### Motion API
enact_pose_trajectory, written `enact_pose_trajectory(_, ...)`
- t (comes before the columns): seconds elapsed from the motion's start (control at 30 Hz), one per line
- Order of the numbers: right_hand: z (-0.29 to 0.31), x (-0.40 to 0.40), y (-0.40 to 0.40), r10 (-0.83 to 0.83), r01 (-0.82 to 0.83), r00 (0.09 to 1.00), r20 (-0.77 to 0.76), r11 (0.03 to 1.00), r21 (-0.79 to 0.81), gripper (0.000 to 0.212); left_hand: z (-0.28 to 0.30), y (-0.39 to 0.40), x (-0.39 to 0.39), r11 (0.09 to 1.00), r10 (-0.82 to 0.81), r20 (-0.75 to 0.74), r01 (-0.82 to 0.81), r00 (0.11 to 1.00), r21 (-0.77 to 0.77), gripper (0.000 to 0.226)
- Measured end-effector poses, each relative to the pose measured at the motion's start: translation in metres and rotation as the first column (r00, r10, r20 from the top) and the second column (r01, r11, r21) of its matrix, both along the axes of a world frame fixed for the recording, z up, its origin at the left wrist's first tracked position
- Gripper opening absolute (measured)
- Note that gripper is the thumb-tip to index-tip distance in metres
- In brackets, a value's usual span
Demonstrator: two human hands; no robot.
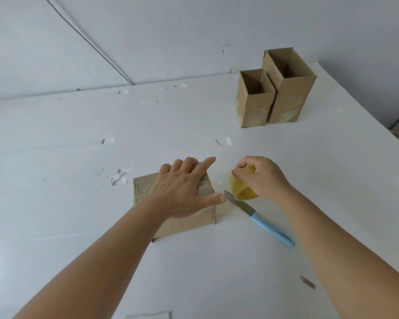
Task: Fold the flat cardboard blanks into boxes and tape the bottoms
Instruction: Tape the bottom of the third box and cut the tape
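Two hands, left hand [182, 192] hiding box [189, 223] top, tape roll [241, 187] half-covered

Brown cardboard boxes [276, 88], yellow tape roll [242, 187], light-blue-handled knife [263, 219] with grey blade, white table [78, 139].

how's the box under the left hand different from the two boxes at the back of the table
The box under the left hand lies upside down with its closed, taped bottom facing up; the two back boxes stand upright with their tops open. The near box is pressed on by a hand; the back boxes stand untouched, side by side. The near box also looks squatter from this angle. All three are plain brown cardboard on the white table.
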State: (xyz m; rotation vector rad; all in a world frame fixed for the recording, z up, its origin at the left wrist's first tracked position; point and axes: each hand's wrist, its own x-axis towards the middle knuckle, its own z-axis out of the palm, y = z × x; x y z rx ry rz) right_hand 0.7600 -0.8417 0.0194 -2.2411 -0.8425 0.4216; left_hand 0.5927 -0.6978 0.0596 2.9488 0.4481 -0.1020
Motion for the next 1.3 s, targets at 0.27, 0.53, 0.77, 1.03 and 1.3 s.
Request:
enact_pose_trajectory(0.27, 0.009, 0.003, -0.003, 0.056, -0.061, 0.991, 0.122, 0.998, 0.033, 0.023, 0.027, 0.002, 0.042, 0.987, 0.024, -0.156, -0.048, 0.987, -0.154, 0.031)
enact_pose_trajectory(0.53, 0.02, -0.001, -0.003, 0.077, -0.081, 0.974, 0.212, 0.997, 0.007, 0.032, 0.038, -0.001, 0.089, 0.934, -0.126, -0.325, 0.002, 0.937, -0.356, 0.043)
enact_pose_trajectory(0.77, 0.019, -0.004, -0.005, 0.051, -0.058, 0.985, 0.167, 0.998, 0.039, 0.021, 0.023, -0.002, 0.089, 0.883, -0.043, -0.231, -0.071, 0.972, -0.464, 0.013)
enact_pose_trajectory(1.03, 0.025, -0.011, -0.011, 0.026, -0.048, 0.986, 0.167, 0.991, 0.128, 0.023, 0.017, 0.002, 0.082, 0.82, 0.049, -0.153, -0.127, 0.987, -0.558, 0.014)
enact_pose_trajectory(1.3, -0.014, -0.038, -0.039, -0.285, 0.267, 0.956, 0.068, 0.944, 0.193, 0.065, 0.013, 0.002, 0.079, 0.802, 0.136, -0.062, -0.147, 0.989, -0.578, 0.016)
